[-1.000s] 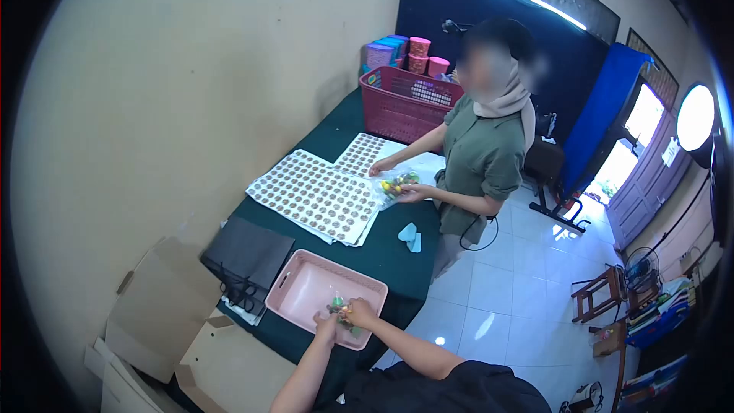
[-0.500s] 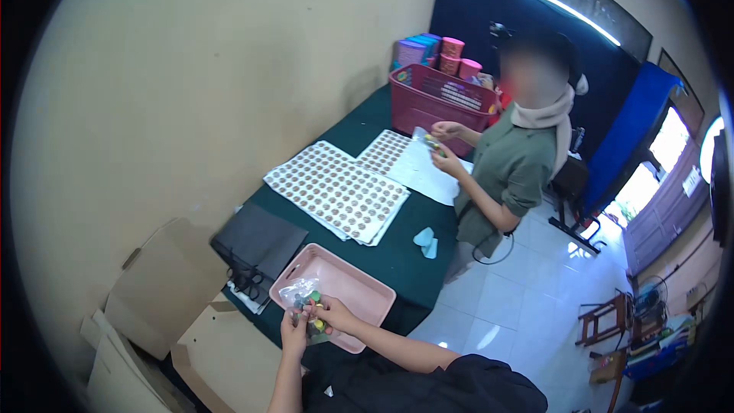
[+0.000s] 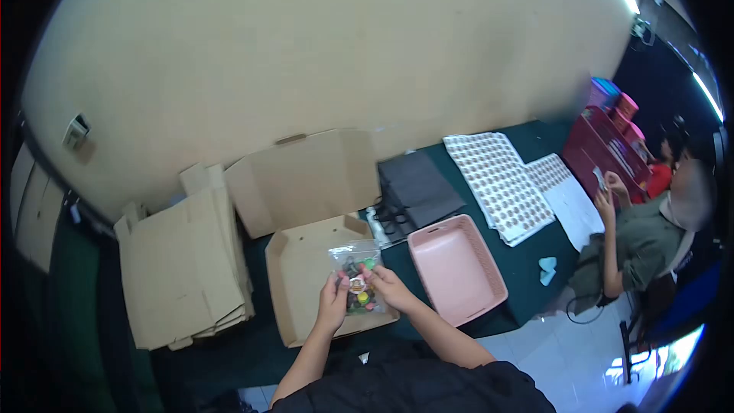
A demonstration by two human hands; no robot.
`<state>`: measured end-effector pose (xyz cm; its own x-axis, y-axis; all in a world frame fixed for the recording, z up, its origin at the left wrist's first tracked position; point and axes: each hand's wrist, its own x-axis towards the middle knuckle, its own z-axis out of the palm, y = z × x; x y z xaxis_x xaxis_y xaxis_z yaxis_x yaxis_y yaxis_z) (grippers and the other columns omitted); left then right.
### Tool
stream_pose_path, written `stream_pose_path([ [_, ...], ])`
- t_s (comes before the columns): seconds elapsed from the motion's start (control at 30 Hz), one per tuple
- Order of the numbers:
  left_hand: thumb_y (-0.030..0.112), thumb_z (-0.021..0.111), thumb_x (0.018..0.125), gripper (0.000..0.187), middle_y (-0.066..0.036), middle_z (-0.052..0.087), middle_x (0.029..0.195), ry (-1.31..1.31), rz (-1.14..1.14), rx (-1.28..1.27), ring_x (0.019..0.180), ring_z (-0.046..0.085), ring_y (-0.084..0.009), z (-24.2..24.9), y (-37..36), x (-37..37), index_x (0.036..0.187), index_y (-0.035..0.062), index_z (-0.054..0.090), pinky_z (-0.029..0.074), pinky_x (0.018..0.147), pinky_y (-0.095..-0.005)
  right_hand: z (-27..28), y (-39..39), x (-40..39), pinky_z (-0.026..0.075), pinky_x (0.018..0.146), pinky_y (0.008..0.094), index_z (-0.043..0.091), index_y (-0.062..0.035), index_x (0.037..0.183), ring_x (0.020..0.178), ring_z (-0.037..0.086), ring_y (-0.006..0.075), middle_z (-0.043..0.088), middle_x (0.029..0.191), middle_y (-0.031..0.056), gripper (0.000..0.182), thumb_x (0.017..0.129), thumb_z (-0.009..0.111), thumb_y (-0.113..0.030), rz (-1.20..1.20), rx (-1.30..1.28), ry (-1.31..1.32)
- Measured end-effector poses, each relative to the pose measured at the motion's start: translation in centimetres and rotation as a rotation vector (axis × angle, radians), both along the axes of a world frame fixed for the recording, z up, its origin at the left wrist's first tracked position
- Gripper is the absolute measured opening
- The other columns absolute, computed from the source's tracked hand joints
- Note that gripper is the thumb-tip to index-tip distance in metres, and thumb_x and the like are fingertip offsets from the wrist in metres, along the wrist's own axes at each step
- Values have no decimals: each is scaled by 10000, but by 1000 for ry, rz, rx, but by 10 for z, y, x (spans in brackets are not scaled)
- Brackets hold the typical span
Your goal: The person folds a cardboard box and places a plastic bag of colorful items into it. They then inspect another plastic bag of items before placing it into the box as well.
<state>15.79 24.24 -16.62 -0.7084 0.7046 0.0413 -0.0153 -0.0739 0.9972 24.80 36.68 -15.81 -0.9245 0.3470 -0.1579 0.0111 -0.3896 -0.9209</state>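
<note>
A clear plastic bag [image 3: 356,251] of small colourful pieces, with a round sticker on its front, is held up between my two hands. My left hand [image 3: 333,300] grips the bag's left side. On the other side my right hand [image 3: 388,287] pinches it, the thumb beside the sticker. Behind and below the bag lies an open cardboard box [image 3: 294,279], its lid [image 3: 306,183] raised against the wall. Just right of my hands is a pink plastic basket [image 3: 459,271] with nothing seen inside.
Flattened cardboard boxes [image 3: 180,268] are stacked at the left. Black bags [image 3: 420,187] lie behind the basket, beside sheets of round stickers [image 3: 501,183]. At the right a co-worker [image 3: 634,248] handles a small item near a maroon basket [image 3: 604,149].
My view has swung left. My hands and the bag have moved from over the pink basket to over the open cardboard box, and the bag's sticker now faces me.
</note>
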Motion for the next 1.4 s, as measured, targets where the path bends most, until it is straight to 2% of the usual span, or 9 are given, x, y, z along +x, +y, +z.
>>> stream_pose_path([
  [0.2, 120, 521, 877, 128, -62, 551, 905, -173, 17, 101, 824, 525, -94, 1, -46, -8, 914, 40, 428, 426, 733, -228, 3, -56, -16, 470, 461, 195, 449, -4, 1079, 646, 563, 77, 560, 833, 18, 352, 845, 576, -234, 16, 124, -20],
  [0.43, 158, 516, 887, 170, -53, 553, 874, -118, 58, 134, 811, 522, -90, -9, -79, -17, 942, 9, 454, 421, 721, -226, 9, -85, -25, 460, 433, 182, 491, -36, 1041, 575, 551, 64, 569, 795, 13, 278, 860, 555, -238, 124, 10, -35],
  [0.6, 189, 503, 895, 221, -55, 552, 901, -211, -6, 139, 854, 516, -92, -1, -92, -27, 1011, 5, 462, 427, 733, -227, -2, -80, -26, 493, 710, 279, 458, -50, 1127, 897, 545, 123, 551, 994, 53, 249, 902, 462, -156, 223, -287, 82],
  [0.7, 187, 506, 893, 265, -66, 536, 957, -280, -43, 142, 898, 517, -102, 1, -94, -33, 1074, 5, 440, 436, 746, -234, 2, -82, -28, 492, 718, 283, 420, -44, 1171, 890, 548, 132, 552, 1002, 56, 292, 905, 455, -161, 170, -370, 73],
  [0.77, 176, 515, 888, 295, -76, 523, 996, -341, -57, 153, 923, 516, -109, 10, -94, -32, 1107, 4, 419, 440, 761, -239, -3, -88, -31, 517, 647, 274, 406, -45, 1168, 848, 561, 129, 551, 992, 65, 306, 896, 473, -167, 65, -353, 69],
  [0.83, 134, 543, 868, 371, -91, 490, 1061, -200, -121, 122, 960, 514, -127, 15, -93, -27, 1164, 3, 363, 439, 799, -254, 3, -89, -28, 516, 516, 237, 440, -47, 1118, 803, 566, 113, 553, 975, 79, 282, 880, 504, -184, 116, -66, 11],
  [0.87, 87, 588, 827, 440, -101, 480, 1075, -169, -143, 106, 981, 511, -143, 13, -92, -28, 1176, -1, 336, 434, 831, -273, 3, -93, -30, 470, 397, 198, 470, -51, 1063, 680, 570, 89, 571, 879, 67, 257, 865, 533, -202, 35, -89, -10],
  [1.0, 52, 640, 762, 526, -114, 485, 1069, -16, -188, 49, 1001, 509, -161, 16, -94, -22, 1181, 2, 326, 430, 850, -293, 15, -101, -29, 434, 362, 189, 485, -54, 989, 542, 541, 73, 554, 720, 12, 237, 864, 541, -247, -95, -46, -92],
  [1.4, -22, 592, 784, 544, -125, 467, 1131, -186, -148, 151, 1065, 475, -189, 16, -87, -17, 1232, 5, 286, 415, 878, -303, 16, -104, -30, 442, 354, 192, 482, -27, 990, 585, 547, 71, 564, 769, 34, 277, 833, 579, -234, -159, 31, -89],
])
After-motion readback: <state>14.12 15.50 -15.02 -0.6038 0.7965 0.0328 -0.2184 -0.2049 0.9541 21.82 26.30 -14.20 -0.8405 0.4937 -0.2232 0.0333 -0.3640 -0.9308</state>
